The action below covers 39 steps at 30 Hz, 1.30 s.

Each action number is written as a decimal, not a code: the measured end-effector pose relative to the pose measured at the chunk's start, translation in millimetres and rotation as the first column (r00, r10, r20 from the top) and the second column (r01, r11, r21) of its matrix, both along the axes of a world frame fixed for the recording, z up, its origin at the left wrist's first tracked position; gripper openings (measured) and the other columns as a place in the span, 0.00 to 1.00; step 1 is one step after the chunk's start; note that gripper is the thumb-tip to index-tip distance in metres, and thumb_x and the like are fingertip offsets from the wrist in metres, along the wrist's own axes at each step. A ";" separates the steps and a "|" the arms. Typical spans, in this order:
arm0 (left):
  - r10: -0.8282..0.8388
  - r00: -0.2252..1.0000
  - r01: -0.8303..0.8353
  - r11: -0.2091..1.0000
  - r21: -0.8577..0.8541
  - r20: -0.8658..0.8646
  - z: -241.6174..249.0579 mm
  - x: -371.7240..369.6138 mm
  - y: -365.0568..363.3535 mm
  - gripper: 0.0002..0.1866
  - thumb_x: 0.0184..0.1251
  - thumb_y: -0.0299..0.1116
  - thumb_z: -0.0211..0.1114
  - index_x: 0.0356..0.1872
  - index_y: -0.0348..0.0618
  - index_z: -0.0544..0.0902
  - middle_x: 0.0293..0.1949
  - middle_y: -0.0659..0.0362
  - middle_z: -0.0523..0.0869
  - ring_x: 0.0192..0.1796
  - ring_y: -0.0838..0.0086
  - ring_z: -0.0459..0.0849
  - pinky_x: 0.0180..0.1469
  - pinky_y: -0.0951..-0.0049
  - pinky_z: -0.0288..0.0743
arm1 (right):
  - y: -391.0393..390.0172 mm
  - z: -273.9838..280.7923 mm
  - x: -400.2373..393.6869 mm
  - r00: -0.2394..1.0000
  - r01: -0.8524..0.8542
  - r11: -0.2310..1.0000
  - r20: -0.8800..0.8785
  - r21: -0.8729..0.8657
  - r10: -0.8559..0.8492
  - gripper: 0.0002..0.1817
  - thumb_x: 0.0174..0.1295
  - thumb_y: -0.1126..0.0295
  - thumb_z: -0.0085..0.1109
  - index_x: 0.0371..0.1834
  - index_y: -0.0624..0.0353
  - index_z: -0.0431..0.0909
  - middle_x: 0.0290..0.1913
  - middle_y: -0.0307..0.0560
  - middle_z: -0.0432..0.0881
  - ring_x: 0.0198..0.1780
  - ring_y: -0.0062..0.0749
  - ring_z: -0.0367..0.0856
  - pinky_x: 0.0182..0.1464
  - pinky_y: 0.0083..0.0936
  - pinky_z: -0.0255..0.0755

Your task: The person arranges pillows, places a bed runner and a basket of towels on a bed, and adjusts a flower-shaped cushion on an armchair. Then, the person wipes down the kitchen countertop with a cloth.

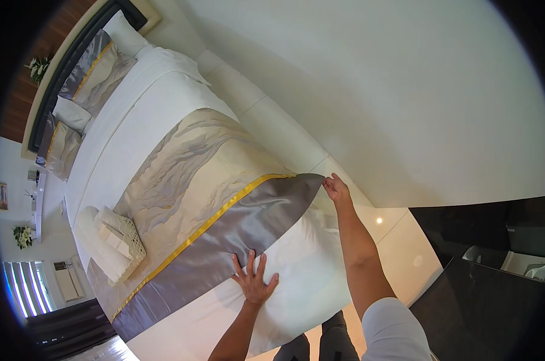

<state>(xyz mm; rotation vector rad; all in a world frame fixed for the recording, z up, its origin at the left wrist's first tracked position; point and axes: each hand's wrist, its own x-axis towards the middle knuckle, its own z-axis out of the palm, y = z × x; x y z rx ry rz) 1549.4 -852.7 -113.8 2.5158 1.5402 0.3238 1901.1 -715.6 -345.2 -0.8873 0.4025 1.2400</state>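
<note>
A: What's the person doing w/ the runner?

B: Smoothing it. Left hand lies flat, fingers spread wide, on its grey edge. Right hand pinches the far corner.

A: Where's it sit?

B: Across the bed, under both hands. Towels beyond the left hand.

A: Next?

B: Prob. a gentle, even tug at the corner.

No readable text, labels, brands, numbers or signs appear anywhere: none on the bed, its runner, or the folded towels beside the runner.
</note>
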 end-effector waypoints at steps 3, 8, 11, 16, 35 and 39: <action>0.001 1.000 -0.001 1.000 -0.012 -0.013 -0.2 -0.6 -0.3 0.31 0.51 0.49 0.59 0.59 0.55 0.68 0.66 0.58 0.58 0.67 0.42 0.44 0.54 0.36 0.45 | 6.0 54.7 -17.1 0.984 -0.056 0.909 -0.177 -0.412 -0.019 0.38 0.52 0.84 0.52 0.66 0.54 0.47 0.64 0.58 0.51 0.59 0.52 0.60 0.52 0.41 0.67; 0.002 1.000 -0.002 1.000 0.020 0.005 -1.3 -1.3 1.1 0.30 0.50 0.48 0.60 0.58 0.55 0.70 0.65 0.59 0.60 0.68 0.43 0.45 0.55 0.38 0.46 | -12.0 47.0 -60.9 0.891 -0.437 0.860 0.006 -0.262 0.454 0.33 0.52 0.81 0.56 0.63 0.53 0.55 0.61 0.56 0.58 0.54 0.46 0.67 0.49 0.42 0.71; 0.008 1.000 -0.008 1.000 0.029 0.023 -0.3 -0.6 0.8 0.29 0.49 0.48 0.61 0.57 0.55 0.72 0.65 0.60 0.61 0.68 0.45 0.46 0.55 0.39 0.47 | -20.7 41.0 -51.6 0.920 -0.319 0.937 0.192 -0.141 0.342 0.29 0.55 0.77 0.56 0.61 0.56 0.59 0.58 0.55 0.62 0.53 0.44 0.69 0.47 0.46 0.72; 0.016 1.000 -0.016 1.000 0.007 0.024 4.5 -1.5 1.1 0.30 0.49 0.46 0.62 0.58 0.57 0.71 0.65 0.62 0.61 0.68 0.45 0.45 0.54 0.37 0.47 | -36.3 96.2 -46.5 0.936 -0.190 0.856 0.176 -0.480 0.306 0.38 0.58 0.66 0.57 0.66 0.55 0.43 0.57 0.59 0.64 0.53 0.45 0.69 0.44 0.42 0.73; -0.527 0.845 0.503 0.840 -0.203 -0.087 15.9 29.5 -160.1 0.33 0.53 0.55 0.56 0.61 0.59 0.65 0.68 0.67 0.50 0.69 0.44 0.39 0.53 0.22 0.39 | -250.8 62.2 -35.4 -0.568 -0.173 0.212 0.274 -0.962 0.776 0.11 0.53 0.63 0.49 0.39 0.49 0.73 0.36 0.55 0.80 0.41 0.52 0.78 0.40 0.43 0.71; -0.696 0.711 0.645 0.703 -0.301 -0.102 14.1 21.1 -177.9 0.29 0.55 0.50 0.56 0.59 0.56 0.68 0.68 0.65 0.53 0.70 0.55 0.42 0.58 0.31 0.47 | -266.5 120.9 -6.4 -0.322 0.117 0.281 0.231 -0.953 0.918 0.09 0.55 0.66 0.47 0.40 0.48 0.69 0.35 0.55 0.80 0.41 0.50 0.78 0.38 0.42 0.71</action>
